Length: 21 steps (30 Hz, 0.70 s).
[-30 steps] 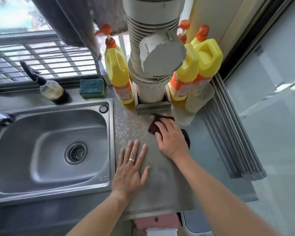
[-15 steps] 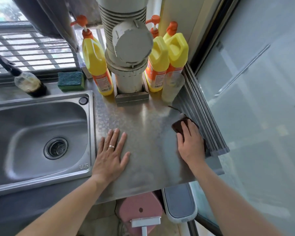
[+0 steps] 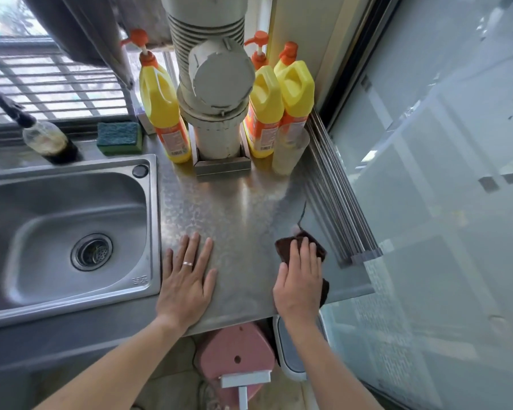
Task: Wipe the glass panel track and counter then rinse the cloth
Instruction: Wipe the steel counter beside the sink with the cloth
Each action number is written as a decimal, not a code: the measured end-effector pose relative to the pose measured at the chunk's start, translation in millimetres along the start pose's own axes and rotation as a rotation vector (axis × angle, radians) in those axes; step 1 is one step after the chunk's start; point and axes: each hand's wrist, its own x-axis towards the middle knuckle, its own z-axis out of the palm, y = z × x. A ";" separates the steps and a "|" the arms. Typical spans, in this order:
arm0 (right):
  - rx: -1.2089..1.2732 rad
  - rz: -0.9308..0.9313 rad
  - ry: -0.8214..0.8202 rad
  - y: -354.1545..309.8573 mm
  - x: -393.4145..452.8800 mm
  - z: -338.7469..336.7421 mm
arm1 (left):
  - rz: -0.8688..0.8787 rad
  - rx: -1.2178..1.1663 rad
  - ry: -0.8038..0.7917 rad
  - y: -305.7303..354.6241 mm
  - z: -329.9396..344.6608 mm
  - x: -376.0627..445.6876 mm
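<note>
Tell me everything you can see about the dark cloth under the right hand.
The cloth is dark brown, soft and crumpled. It lies flat on the steel counter near its front right corner, just left of the glass panel track but apart from it. The right hand presses down on it with fingers spread, covering its middle; only a bunched corner beyond the fingertips and an edge beside the wrist show. Whether it is wet cannot be told.

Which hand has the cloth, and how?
The right hand presses the brown cloth flat on the counter, palm on its middle. Left hand holds nothing.
</note>
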 end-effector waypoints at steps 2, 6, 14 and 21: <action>0.024 -0.093 -0.031 -23.4 -9.9 9.7 | 0.005 -0.001 -0.001 -0.3 0.1 -0.3; 0.147 -0.332 -0.135 -59.0 -24.0 26.1 | 0.012 -0.035 -0.019 -2.1 -0.2 0.2; 0.322 -0.314 0.093 -16.2 27.1 -20.7 | 0.027 -0.072 0.049 -3.7 -17.9 20.2; -0.031 -0.130 0.009 19.5 63.5 1.0 | 0.013 -0.033 0.017 -6.4 -7.4 22.1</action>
